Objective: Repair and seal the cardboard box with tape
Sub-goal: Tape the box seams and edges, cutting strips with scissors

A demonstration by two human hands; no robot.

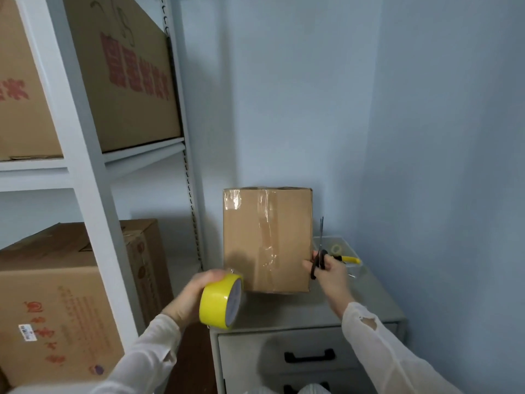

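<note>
A brown cardboard box (267, 240) stands on a grey cabinet top (369, 305), with clear tape running down the middle of its top face and over its far left corner. My left hand (196, 291) grips a yellow tape roll (221, 301) just off the box's near left corner. My right hand (331, 273) holds black-handled scissors (320, 251) beside the box's right edge, blades pointing up and away.
A clear tray (341, 251) to the right of the box holds a small tape roll and a yellow-handled tool (350, 259). White shelving (93, 177) on the left carries large printed cartons (56, 297). The cabinet has drawers with black handles (309, 356). Blue walls close in behind and right.
</note>
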